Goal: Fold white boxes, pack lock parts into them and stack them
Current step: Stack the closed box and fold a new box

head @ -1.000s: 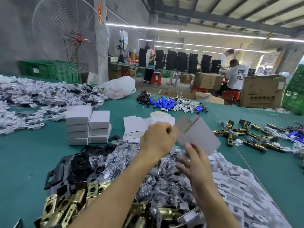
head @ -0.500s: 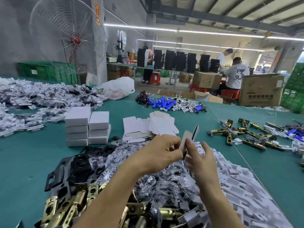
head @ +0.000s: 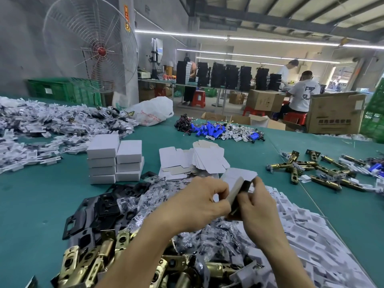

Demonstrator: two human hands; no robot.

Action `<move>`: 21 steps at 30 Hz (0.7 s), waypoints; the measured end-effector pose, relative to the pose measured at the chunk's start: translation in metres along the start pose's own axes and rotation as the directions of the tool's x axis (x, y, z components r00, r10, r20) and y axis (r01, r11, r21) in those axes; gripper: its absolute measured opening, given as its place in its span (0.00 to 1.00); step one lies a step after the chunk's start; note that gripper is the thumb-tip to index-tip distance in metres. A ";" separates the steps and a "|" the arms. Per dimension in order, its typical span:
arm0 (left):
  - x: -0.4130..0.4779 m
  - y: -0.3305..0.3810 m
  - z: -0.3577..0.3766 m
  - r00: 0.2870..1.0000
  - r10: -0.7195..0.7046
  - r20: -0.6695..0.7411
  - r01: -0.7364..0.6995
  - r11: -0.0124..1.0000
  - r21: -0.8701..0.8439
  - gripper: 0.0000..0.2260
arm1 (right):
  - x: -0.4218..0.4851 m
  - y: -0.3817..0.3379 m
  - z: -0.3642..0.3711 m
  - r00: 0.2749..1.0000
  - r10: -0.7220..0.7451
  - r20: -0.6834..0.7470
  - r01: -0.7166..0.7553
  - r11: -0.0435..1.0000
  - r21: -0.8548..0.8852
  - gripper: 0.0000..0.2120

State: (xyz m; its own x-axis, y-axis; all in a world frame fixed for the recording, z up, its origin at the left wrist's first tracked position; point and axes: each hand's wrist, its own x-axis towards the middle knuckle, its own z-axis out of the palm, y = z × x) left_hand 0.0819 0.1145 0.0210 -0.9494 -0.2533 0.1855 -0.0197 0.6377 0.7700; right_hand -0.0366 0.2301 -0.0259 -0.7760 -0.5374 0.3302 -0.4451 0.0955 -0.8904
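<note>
Both hands hold one small white box [head: 236, 181] that is partly folded, its grey inside and open end showing. My left hand [head: 199, 200] pinches its left side with curled fingers. My right hand [head: 255, 206] grips its right side, thumb at the top flap. Flat white box blanks [head: 199, 161] lie fanned just beyond. Two stacks of folded white boxes [head: 115, 159] stand to the left. Below my arms lie bagged screws [head: 212, 242], black plates [head: 99, 208] and brass latches [head: 93, 260].
White plastic inserts [head: 307, 235] are heaped at the right, more brass latches [head: 311, 169] lie farther right, blue batteries [head: 209, 129] behind. A large pile of white parts [head: 41, 125] covers the left of the green table [head: 37, 204]. People work at a far bench.
The flat blank held up a second ago has come down towards the parts pile and been opened into a box shape between both hands.
</note>
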 end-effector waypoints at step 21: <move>0.016 -0.015 0.006 0.862 -0.399 -0.313 -0.062 0.530 -0.846 0.52 | -0.017 -0.036 0.006 0.888 -0.393 0.238 0.422 0.902 -0.086 0.33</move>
State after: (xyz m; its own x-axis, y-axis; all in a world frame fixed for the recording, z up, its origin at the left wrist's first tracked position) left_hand 0.0653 0.1053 0.0092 -0.7120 -0.7008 0.0437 0.3137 -0.2618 0.9127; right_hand -0.0044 0.2309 -0.0018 -0.4078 -0.7146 0.5684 -0.7678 -0.0686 -0.6370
